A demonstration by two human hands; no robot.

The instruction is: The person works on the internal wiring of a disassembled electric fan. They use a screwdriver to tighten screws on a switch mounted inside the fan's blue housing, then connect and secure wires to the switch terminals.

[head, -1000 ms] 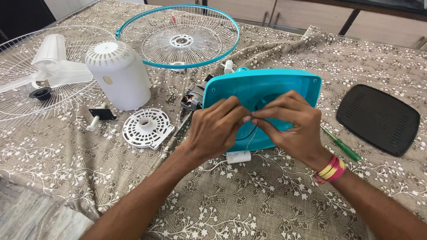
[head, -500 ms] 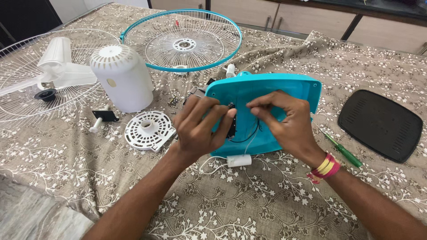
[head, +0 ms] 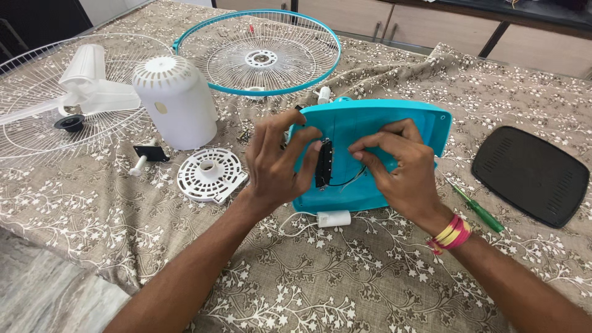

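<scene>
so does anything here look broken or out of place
Nothing looks broken. The fan lies in parts on the cloth: two grilles, blade, motor cover. A black switch hangs on wires from the blue base, between both hands.

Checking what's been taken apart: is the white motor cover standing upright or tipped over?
Upright. The white motor cover stands on its open end on the cloth, its vented dome facing up.

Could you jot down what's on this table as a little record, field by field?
Surface: table under a floral cloth
Left hand: fingers on a small black part at the turquoise fan base
Right hand: pinching thin wires beside that part
Near base: white capacitor, green screwdriver, black base plate
Left side: white motor cover, round white vent disc, white blade on a wire grille
Behind: turquoise-rimmed grille
</scene>
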